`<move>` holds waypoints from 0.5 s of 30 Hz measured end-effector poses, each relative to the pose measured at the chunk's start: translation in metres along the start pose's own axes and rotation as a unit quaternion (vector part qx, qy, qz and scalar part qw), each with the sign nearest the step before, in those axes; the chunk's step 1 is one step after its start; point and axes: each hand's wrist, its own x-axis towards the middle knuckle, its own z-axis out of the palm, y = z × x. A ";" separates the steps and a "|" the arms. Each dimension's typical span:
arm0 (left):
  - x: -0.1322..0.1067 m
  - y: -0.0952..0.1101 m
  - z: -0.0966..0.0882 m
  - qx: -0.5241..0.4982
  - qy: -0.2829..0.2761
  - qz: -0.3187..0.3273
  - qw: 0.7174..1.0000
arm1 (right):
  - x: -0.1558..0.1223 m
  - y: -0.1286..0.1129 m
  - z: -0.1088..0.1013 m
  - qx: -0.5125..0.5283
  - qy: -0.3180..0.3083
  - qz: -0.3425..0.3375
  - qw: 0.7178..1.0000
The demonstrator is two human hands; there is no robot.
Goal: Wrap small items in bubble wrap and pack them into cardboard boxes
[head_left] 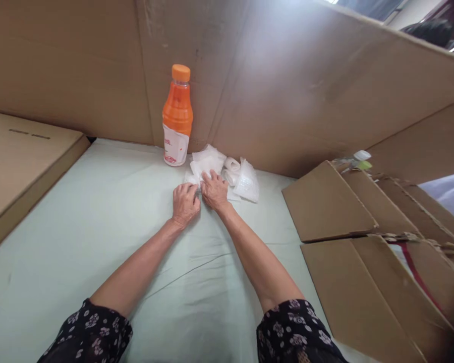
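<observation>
Both my arms reach forward over a pale green sheet. My left hand and my right hand lie side by side at the near edge of a small heap of white bubble-wrap pieces. The right hand's fingers rest on the wrap, bent over it. The left hand's fingers curl onto a piece at the heap's left corner. A small white roll and a clear bubble pouch lie just right of the hands. An orange juice bottle with an orange cap stands upright behind the heap.
Tall cardboard walls close off the back. A flat cardboard box lies at the left. Open cardboard flaps and a larger panel lie at the right, with a small white-capped bottle behind them.
</observation>
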 end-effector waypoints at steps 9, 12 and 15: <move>0.000 -0.010 -0.004 -0.037 -0.047 0.011 0.998 | -0.015 -0.014 -0.029 0.061 -0.031 0.064 0.996; -0.001 -0.012 -0.005 -0.045 -0.010 0.004 0.999 | -0.079 -0.007 -0.041 0.117 0.026 0.066 0.991; -0.003 -0.011 -0.006 -0.064 0.031 -0.009 0.997 | -0.168 0.015 -0.068 0.106 0.110 0.063 0.986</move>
